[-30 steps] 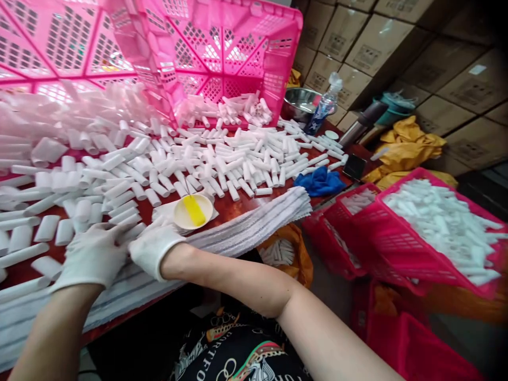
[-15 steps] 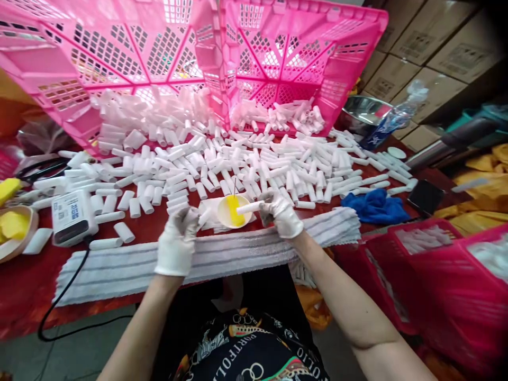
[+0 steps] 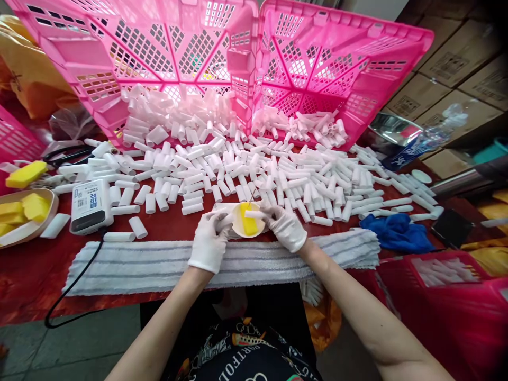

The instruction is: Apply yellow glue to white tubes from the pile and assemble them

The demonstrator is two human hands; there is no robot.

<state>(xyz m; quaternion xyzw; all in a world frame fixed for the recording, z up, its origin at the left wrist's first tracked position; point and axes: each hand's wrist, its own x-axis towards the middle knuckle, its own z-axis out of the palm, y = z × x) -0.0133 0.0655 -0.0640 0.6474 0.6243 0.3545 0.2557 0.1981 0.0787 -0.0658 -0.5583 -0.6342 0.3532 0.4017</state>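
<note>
Both my hands wear white gloves and meet over a small white dish (image 3: 238, 227) that holds a yellow sponge (image 3: 249, 225). My right hand (image 3: 283, 227) pinches a white plastic tube (image 3: 254, 214) above the dish. My left hand (image 3: 208, 241) is closed, with its fingertips on a white piece beside the dish that I cannot make out. Both wrists hover over a long striped white towel (image 3: 159, 264) along the table's near edge. Several loose white tubes (image 3: 278, 174) cover the red table (image 3: 24, 280) behind the dish.
Two pink crates (image 3: 190, 47) lie tipped on their sides at the back with tubes spilling out. At the left are a white corded device (image 3: 86, 205) and a bowl of yellow sponges (image 3: 24, 214). To the right lie a blue cloth (image 3: 397, 233), red baskets (image 3: 444, 275), a bottle and cardboard boxes.
The view has swung left and centred on the dish. My right hand has brought a tube over the dish. My left hand has moved in from the left to the dish's edge.
</note>
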